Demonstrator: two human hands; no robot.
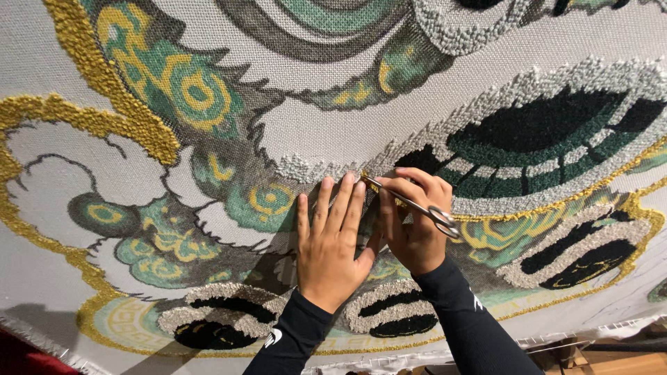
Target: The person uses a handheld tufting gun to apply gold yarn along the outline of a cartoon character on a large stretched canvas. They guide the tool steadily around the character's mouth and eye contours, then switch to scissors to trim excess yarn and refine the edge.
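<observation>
My scissors [417,206] are shiny smooth metal; the backing cloth [333,132] is a matt, coarse weave, its tufted yarn [535,83] nubbly, my sleeves [472,319] smooth black fabric

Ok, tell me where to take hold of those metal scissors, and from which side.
Take the scissors by the ring handles at their lower right end, coming in from the right, probably as the right hand does. The thin blades point up and left, tips against the tufted cloth beside the flat left hand, so that end gives no safe hold.
</observation>
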